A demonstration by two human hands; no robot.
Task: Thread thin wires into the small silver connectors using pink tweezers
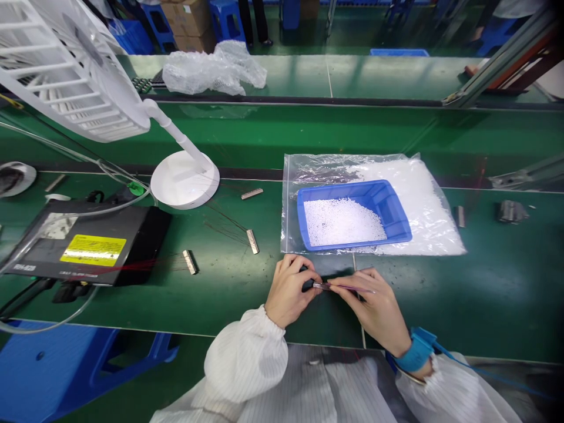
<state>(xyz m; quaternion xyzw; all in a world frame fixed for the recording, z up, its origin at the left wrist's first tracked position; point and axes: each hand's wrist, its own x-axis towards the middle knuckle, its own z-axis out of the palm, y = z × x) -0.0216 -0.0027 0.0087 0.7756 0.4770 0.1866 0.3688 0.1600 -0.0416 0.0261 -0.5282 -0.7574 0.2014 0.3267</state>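
My left hand (293, 288) is closed around a small dark piece (308, 285), mostly hidden by the fingers. In a pinch, my right hand (374, 302) holds a slim pinkish tool (352, 288), perhaps tweezers. Its silvery end reaches the left fingertips and the dark piece. Just beyond both hands, a blue bin (355, 242) holds many tiny white beads (343, 222). Under that bin lies a clear zip bag (427, 205) full of white material. A blue band (416, 351) with a cord circles my right wrist.
Small metal strips (252, 241), some trailing fine wires, lie left of my hands. A white fan (185, 179) and a black box (97, 241) with a yellow label stand farther left. Metal pieces (511, 211) sit at the right. Bubble wrap (214, 67) rests on the far bench.
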